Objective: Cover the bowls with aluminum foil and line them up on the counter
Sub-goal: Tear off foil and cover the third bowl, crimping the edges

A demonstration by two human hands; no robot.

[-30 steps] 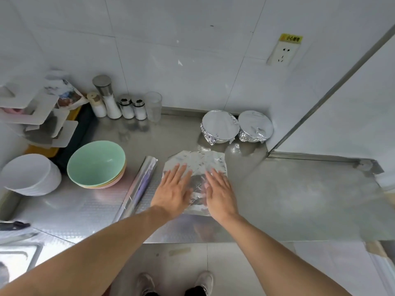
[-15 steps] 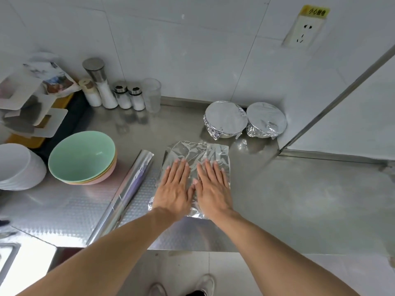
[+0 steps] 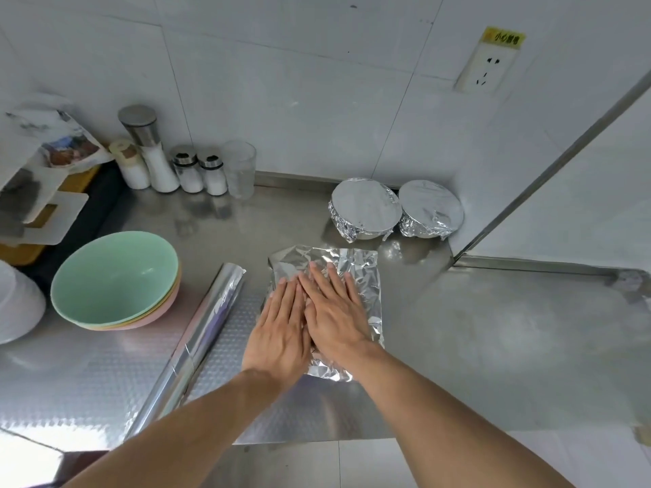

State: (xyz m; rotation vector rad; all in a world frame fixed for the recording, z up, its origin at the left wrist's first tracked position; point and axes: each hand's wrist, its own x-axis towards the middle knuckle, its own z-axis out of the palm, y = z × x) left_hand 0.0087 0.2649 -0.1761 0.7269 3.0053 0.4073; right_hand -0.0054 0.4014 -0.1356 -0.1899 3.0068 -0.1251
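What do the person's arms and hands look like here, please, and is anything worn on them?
Both forearms are bare up to the frame's lower edge: no sleeves show. The left hand and right hand wear no gloves, and no rings, watch or bracelet can be seen. Fingernails look short and unpainted.

White tiled wall (image 3: 281, 100) at 12 o'clock; socket (image 3: 488, 66) with yellow label at 1 o'clock. Stainless steel table (image 3: 493, 346) reflects diffuse light. Pale tiled floor (image 3: 317, 466) at 6 o'clock.
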